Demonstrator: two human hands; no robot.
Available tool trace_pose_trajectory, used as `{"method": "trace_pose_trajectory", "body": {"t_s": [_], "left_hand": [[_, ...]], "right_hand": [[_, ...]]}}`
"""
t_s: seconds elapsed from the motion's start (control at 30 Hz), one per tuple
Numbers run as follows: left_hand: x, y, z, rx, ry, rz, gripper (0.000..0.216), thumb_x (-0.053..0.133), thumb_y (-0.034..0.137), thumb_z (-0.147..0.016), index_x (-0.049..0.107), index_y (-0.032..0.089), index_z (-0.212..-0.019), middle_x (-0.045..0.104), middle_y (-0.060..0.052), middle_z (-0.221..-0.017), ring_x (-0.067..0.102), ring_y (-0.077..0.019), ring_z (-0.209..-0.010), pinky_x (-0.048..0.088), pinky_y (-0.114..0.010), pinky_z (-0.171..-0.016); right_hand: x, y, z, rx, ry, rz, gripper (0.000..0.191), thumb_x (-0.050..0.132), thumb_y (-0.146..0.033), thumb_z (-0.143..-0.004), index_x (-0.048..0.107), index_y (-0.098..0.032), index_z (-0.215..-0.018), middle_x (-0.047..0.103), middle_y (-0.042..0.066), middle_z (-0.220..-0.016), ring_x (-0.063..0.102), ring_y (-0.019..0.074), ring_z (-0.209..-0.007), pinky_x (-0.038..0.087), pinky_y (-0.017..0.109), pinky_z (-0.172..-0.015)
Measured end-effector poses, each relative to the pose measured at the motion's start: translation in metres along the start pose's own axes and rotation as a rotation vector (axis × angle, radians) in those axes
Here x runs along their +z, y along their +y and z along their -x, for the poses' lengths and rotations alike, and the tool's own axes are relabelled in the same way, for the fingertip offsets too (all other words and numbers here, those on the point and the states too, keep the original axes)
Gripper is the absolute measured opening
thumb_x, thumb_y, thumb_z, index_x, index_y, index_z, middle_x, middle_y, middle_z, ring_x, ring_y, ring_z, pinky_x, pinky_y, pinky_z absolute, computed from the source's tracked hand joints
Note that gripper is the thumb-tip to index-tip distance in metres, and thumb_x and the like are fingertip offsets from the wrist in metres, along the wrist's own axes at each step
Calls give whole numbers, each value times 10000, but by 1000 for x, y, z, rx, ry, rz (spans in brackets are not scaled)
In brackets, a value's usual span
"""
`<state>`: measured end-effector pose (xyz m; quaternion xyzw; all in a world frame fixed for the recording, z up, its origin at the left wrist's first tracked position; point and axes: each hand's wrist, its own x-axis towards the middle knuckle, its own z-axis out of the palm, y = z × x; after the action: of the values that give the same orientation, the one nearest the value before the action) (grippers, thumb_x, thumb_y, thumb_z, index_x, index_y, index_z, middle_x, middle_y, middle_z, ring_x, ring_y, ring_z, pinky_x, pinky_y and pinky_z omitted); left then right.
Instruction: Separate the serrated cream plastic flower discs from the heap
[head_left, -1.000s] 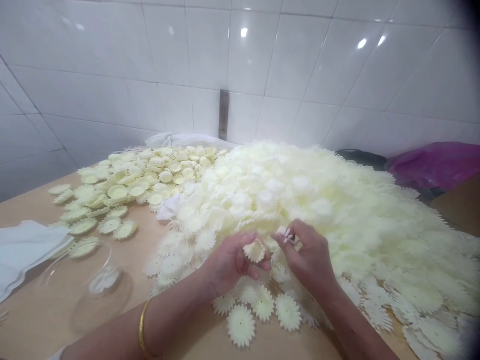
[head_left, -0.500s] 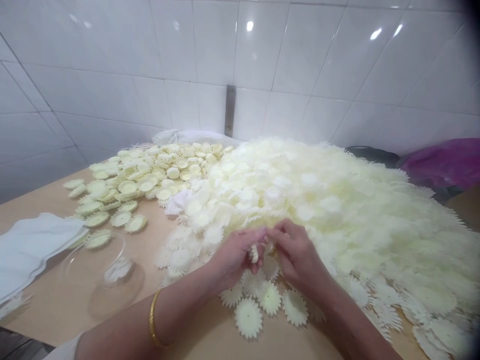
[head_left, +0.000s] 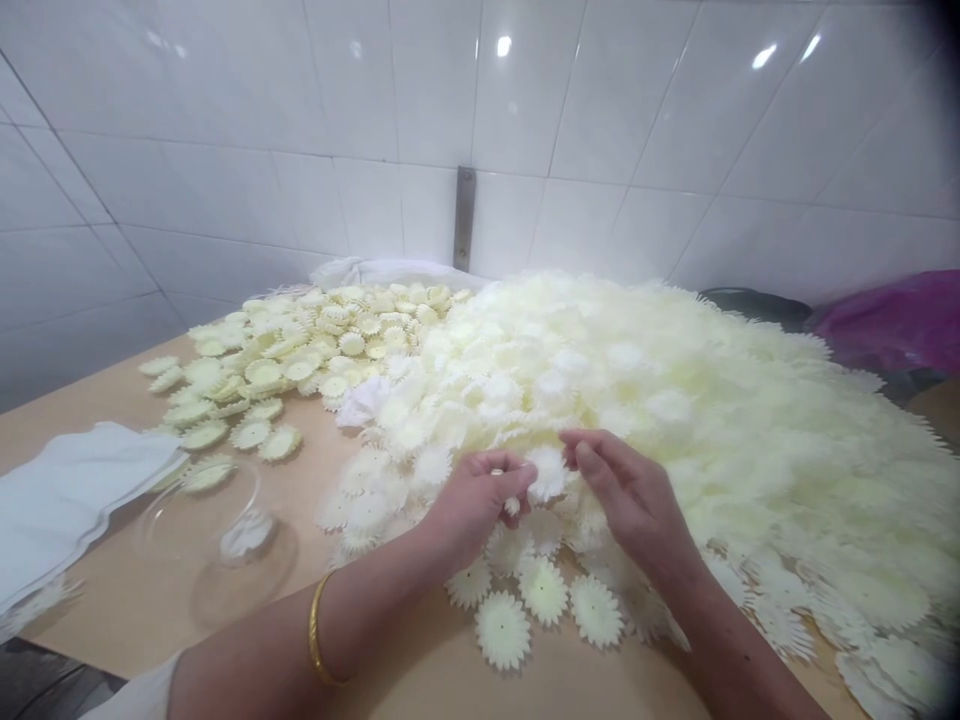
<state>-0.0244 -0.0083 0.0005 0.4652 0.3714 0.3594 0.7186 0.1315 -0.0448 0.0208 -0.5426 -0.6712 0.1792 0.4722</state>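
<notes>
Pale yellow-white fabric flower cutouts with toothed edges lie all around my hands. My left hand (head_left: 480,500) is closed in a pinch, with the edges of small pale flower cutouts (head_left: 513,507) showing between its fingers. Just beyond its fingertips is a whiter flower cutout (head_left: 546,472); I cannot tell whether the thumb grips it. My right hand (head_left: 626,490) hovers to the right, fingers stretched and slightly apart, with nothing visible in them. Below both hands, several single flower cutouts (head_left: 503,631) with a small centre hole lie flat on the table.
A large heap of flower cutouts (head_left: 720,430) covers the table's (head_left: 300,640) middle and right. Thicker flower stacks (head_left: 277,370) are piled at back left. A clear round dish (head_left: 261,492) holds a white lump (head_left: 246,534). White sheets (head_left: 75,490) lie left. Behind is a tiled wall (head_left: 360,100).
My hands have moved apart: the right has drawn away to the right, and its fingers have straightened. A white flower cutout now shows in the gap between them.
</notes>
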Motion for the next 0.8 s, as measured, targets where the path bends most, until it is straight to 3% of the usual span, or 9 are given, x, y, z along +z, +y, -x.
{"method": "trace_pose_trajectory", "body": {"t_s": [0.17, 0.33, 0.57, 0.8], "left_hand": [[0, -2, 0, 64, -36, -2, 289, 638, 390, -681, 504, 145, -603, 504, 6, -552, 465, -86, -530, 348, -206, -486], [1, -1, 0, 81, -66, 30, 316, 627, 395, -697, 469, 146, -585, 509, 1, -560, 454, -84, -523, 343, -204, -476], [2, 6, 2, 51, -45, 165, 276, 614, 375, -716, 513, 135, -624, 482, 3, -619, 470, -82, -557, 342, -194, -463], [3, 10, 3, 50, -20, 120, 312, 594, 457, -707, 555, 150, -739, 432, 36, -557, 413, -66, -458, 287, -187, -406]], "right_hand": [[2, -3, 1, 96, -156, -24, 244, 507, -373, -812, 510, -174, -670, 491, -18, -604, 462, 117, -578, 375, 233, -529], [3, -2, 2, 138, -187, -72, 298, 451, -366, -844, 460, -174, -617, 446, -28, -563, 413, 101, -534, 327, 224, -494], [3, 4, -1, 180, -106, -27, 350, 400, -371, -862, 421, -176, -572, 459, -20, -535, 448, 112, -525, 361, 231, -508], [3, 3, 1, 10, -18, 122, 310, 389, -323, -871, 428, -184, -596, 416, -31, -529, 403, 107, -505, 318, 232, -487]]}}
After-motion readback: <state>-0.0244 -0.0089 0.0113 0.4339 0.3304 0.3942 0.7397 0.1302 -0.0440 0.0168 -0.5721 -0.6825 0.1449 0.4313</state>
